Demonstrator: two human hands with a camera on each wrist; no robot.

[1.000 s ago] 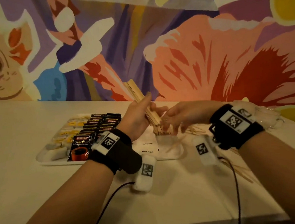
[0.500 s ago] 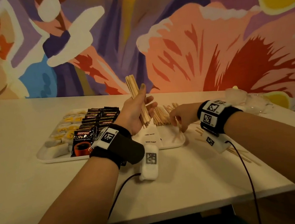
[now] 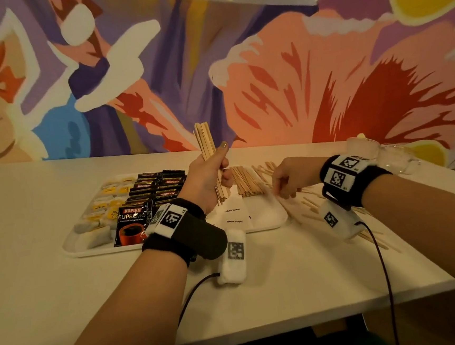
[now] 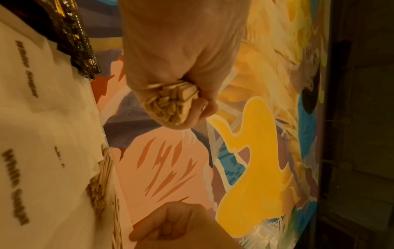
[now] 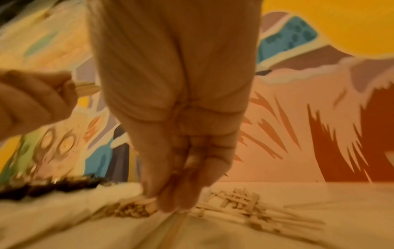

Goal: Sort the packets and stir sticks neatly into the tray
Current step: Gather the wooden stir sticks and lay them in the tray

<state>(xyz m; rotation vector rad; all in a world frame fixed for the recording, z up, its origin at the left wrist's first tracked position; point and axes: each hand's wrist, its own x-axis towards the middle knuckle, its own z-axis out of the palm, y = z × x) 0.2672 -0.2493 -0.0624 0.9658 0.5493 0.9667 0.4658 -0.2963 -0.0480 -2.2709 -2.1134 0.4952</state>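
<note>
My left hand (image 3: 213,176) grips a bundle of wooden stir sticks (image 3: 204,141) upright above the white tray (image 3: 172,244); their cut ends (image 4: 170,104) poke out of the fist. My right hand (image 3: 284,190) reaches down at the tray's right edge, fingertips bunched on a few loose stir sticks (image 5: 175,220); that view is blurred. In the tray lie yellow packets (image 3: 110,199), black coffee packets (image 3: 157,189), white sugar packets (image 3: 234,215) and a laid stack of sticks (image 3: 246,183). More loose sticks (image 3: 313,203) lie on the table to the right.
Clear glass cups (image 3: 364,146) stand at the back right, behind my right wrist. The white table (image 3: 286,291) ends close to me, and its right corner is near. A painted wall (image 3: 294,70) runs right behind the table. Cables hang from both wrist cameras.
My right hand left the bundle and dropped to the right, down to the loose sticks by the tray's edge. The left hand kept the bundle and turned it more upright.
</note>
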